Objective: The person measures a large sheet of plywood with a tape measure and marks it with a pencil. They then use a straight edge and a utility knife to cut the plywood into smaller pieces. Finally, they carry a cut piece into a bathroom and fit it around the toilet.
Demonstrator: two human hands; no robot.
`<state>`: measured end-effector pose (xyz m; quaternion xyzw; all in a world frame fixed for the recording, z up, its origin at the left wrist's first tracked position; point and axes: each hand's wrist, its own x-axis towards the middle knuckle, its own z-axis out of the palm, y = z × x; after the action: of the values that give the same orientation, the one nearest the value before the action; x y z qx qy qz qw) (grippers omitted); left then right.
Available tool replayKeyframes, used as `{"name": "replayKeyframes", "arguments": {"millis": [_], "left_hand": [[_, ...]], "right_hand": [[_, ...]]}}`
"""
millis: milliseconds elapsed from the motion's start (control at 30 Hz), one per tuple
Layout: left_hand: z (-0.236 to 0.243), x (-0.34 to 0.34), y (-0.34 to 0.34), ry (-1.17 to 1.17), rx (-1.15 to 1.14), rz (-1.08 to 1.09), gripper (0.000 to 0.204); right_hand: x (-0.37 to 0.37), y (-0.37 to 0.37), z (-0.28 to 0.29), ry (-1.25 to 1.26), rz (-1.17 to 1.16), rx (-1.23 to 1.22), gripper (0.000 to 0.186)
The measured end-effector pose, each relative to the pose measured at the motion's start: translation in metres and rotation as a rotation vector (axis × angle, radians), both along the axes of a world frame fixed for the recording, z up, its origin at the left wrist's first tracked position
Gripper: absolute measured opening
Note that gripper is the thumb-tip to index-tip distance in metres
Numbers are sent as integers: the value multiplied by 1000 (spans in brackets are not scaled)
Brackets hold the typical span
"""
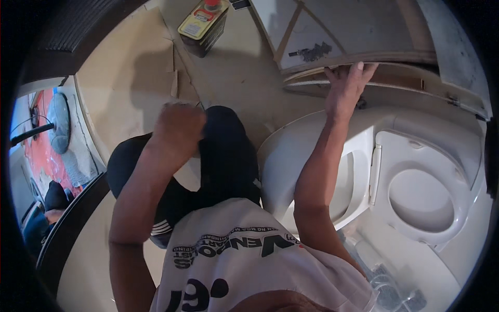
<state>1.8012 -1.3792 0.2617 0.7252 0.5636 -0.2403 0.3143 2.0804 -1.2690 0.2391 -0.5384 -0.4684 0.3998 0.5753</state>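
My left hand [182,125] is closed in a fist above my dark-trousered left knee [223,135]. It is a little blurred, and whatever lies inside its fingers is hidden. My right arm reaches out over the white toilet [296,145]. At its end my right hand [347,88] holds the edge of a long, thin, curved panel [397,79], fingers spread along the rim. This panel lies along the lower edge of a pale board [358,31], with a metal fitting [453,100] near its right end.
A dark can with a red cap [204,26] stands on the floor ahead. Brown cardboard [119,67] covers the far left. The toilet's seat [421,192] is on the right, near clear plastic wrapping [387,286]. Past the left doorway are a round black base [61,122] and part of another person [44,221].
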Motion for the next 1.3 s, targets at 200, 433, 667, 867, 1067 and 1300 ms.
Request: {"name": "replayKeyframes", "arguments": {"millis": [200,433,667,867,1067,1300], "left_hand": [[6,42,27,-553,673,66,45],[-4,30,11,-384,462,-27,46],[-6,31,15,-357,559,-36,43],[3,33,16,-326,455,4,45],[-1,36,10,-237,536,-49,42],[-4,44,-3,-319,504,-70,40]], "right_hand": [[-9,-3,3,-207,-24,-15,87],[2,0,-10,-271,-60,-7,103],[15,4,-17,-318,-1,88,105],[10,5,-8,-322,-2,106,101],[12,1,-9,-373,-61,101,97],[-1,-2,-9,-324,-36,91,97]]}}
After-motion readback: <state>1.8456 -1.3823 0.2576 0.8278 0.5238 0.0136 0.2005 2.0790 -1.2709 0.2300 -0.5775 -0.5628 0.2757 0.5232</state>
